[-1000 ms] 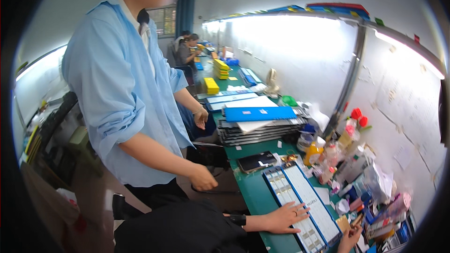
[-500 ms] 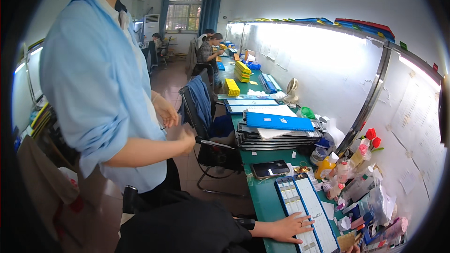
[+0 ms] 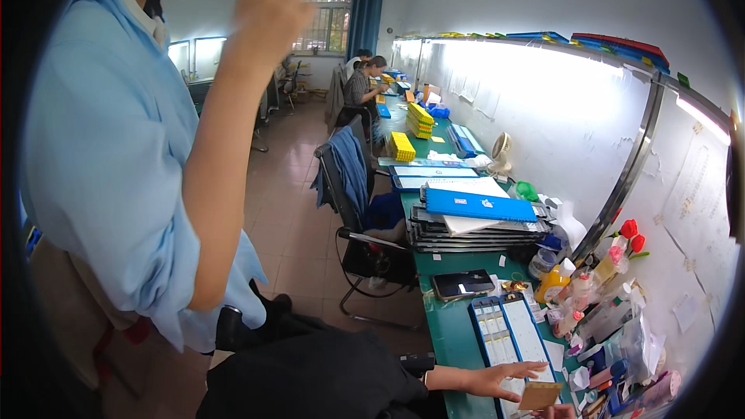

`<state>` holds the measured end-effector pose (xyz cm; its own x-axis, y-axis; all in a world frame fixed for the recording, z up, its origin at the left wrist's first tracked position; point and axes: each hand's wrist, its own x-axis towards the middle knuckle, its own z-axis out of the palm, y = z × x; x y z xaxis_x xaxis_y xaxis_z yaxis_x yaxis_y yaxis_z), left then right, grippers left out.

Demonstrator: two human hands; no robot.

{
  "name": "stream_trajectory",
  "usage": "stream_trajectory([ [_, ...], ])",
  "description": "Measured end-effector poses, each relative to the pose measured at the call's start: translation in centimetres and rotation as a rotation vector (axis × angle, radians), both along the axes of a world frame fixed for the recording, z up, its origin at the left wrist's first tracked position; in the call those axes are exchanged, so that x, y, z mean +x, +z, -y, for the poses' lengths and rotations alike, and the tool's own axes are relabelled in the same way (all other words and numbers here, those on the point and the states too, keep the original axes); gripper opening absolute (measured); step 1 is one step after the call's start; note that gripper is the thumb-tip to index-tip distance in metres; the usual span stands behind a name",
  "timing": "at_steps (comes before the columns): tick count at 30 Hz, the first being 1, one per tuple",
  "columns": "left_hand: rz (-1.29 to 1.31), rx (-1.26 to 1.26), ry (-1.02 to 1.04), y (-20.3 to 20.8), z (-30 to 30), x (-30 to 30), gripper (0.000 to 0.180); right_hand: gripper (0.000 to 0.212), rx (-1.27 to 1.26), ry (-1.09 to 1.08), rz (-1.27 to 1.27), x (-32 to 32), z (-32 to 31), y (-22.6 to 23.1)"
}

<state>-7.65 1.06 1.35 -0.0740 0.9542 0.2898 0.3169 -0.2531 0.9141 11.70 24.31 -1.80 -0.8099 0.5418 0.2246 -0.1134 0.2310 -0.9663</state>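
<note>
A long blue-framed case [image 3: 490, 326] with white panels lies open on the green table in front of me. My left hand [image 3: 497, 380] reaches over its near part, fingers stretched out and apart. Beside its fingertips is a small tan rectangular card [image 3: 540, 396]; whether the left thumb touches it I cannot tell. At the lower edge, my right hand [image 3: 560, 411] shows only its fingertips, closed at the card's near edge. Small pale pieces sit in rows in the case's left half.
A dark phone [image 3: 463, 285] lies beyond the case. Farther off are stacked black trays [image 3: 473, 240] topped by a blue case [image 3: 481, 204]. Bottles and clutter, including a yellow bottle [image 3: 554, 281], line the right. A person in light blue [image 3: 109, 163] stands close at my left.
My left hand has lifted from the case's panel and moved toward the tan card, which has come left over the case. The standing person's arm has swung up. My view has shifted left.
</note>
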Motion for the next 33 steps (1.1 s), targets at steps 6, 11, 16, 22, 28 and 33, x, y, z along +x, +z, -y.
stream_trajectory([
  [6, 0.114, 0.191, 0.159, -2.4, -1.2, 0.2, 0.031, 0.009, 0.085, 0.103, 0.017, -0.8, 1.7, 0.2],
  [11, -0.028, 0.159, 0.378, -2.5, -1.2, 0.0, 0.025, 0.008, 0.052, 0.06, 0.129, 0.5, 2.9, 2.7],
  [16, 0.019, 0.152, 0.385, -1.9, 0.6, 0.3, 0.015, 0.017, -0.117, 0.109, 0.145, -0.7, 3.1, 1.9],
  [22, -0.207, 0.462, 0.924, 2.1, 3.1, -2.9, 0.01, 0.012, -0.025, -0.382, -0.141, 1.3, -1.9, 0.2],
  [28, -0.964, 0.739, 1.622, 13.6, 14.9, -8.9, 0.033, 0.018, -0.202, -0.607, -0.225, 2.1, -6.1, -2.1],
  [33, -1.268, 0.777, 1.747, 16.1, 18.6, -10.7, 0.026, 0.02, -0.103, -0.792, -0.268, 1.2, -5.3, -1.5],
])
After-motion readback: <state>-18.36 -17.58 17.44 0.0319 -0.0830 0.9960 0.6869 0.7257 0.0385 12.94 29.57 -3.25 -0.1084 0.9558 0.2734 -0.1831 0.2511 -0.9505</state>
